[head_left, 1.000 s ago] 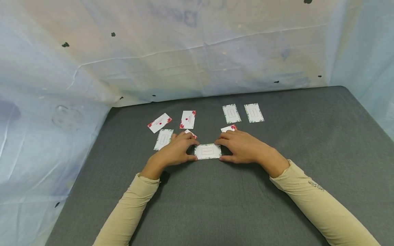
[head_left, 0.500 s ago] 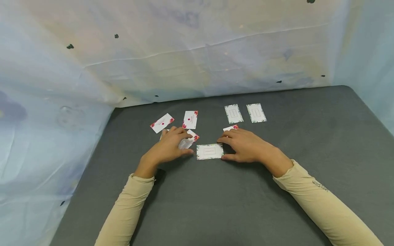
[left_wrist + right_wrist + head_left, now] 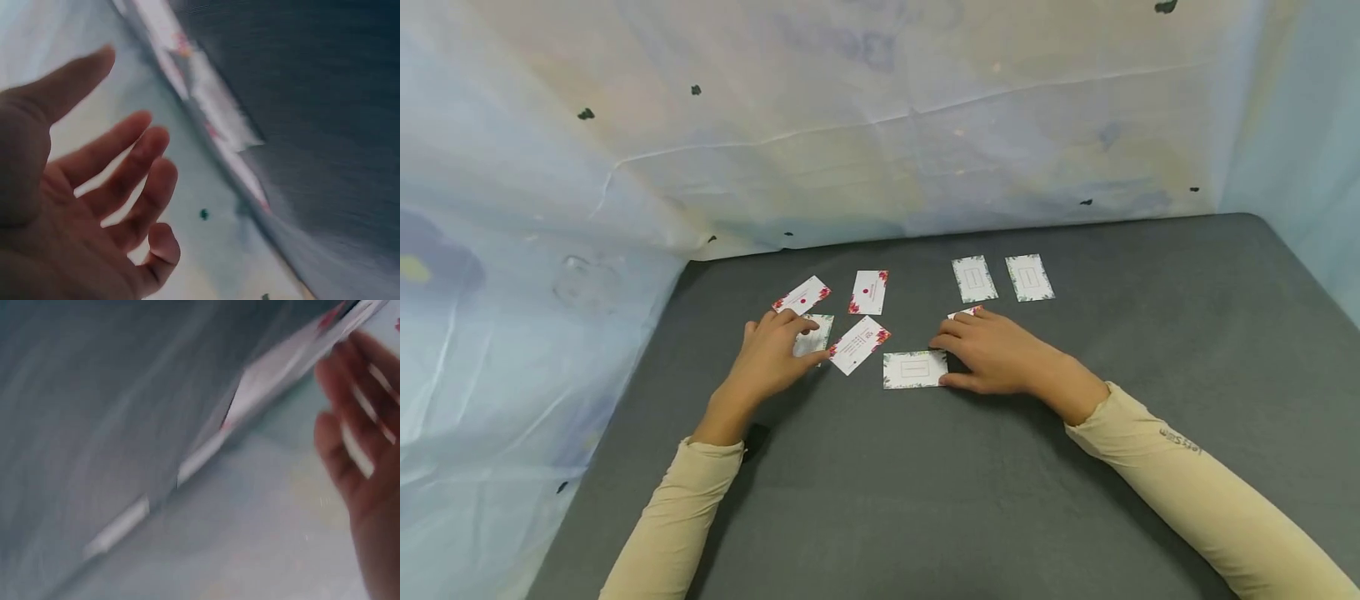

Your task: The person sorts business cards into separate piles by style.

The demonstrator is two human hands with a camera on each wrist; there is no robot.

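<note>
Left hand (image 3: 772, 354) has left the green-bordered card (image 3: 914, 369) and moved leftward, fingers relaxed over another card (image 3: 814, 336) (red-flowered card (image 3: 858, 344) now uncovered). Right hand (image 3: 992, 354) stays flat, pinning the green-bordered card on the counter (image 3: 1150, 350).

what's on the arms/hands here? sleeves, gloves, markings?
Both hands bare: left hand, right hand. No gloves, rings or watch visible. Long, close-fitting beige sleeves end at the wrists; the right sleeve has small dark lettering, too small to read.
</note>
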